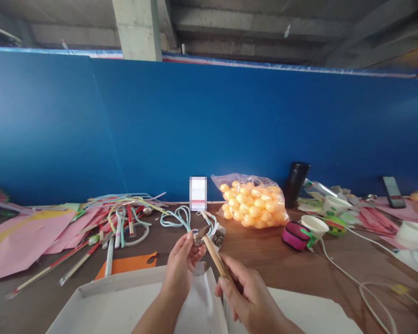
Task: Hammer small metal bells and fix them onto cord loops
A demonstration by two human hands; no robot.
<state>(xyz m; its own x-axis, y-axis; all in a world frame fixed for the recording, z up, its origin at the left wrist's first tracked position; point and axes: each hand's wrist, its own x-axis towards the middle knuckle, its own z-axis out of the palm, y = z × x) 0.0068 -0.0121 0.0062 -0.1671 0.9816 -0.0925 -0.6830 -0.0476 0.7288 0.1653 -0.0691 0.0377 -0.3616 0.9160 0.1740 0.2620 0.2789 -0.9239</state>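
Note:
My left hand (181,265) is raised over the white tray (101,301), fingers pinched on a small round metal piece (197,237). My right hand (247,297) grips a thin tool with a wooden handle (215,256); its metal tip touches the small piece. Just behind the hands stands a small open box of tiny metal parts (218,239), beside light blue cords (177,217).
A clear bag of orange balls (252,202) lies at the back centre. Pink paper sheets (24,239) and coloured sticks (118,222) cover the left. A black bottle (296,183), white cups (315,226), a pink pouch (295,235), a phone (392,191) and white cable (351,273) sit on the right.

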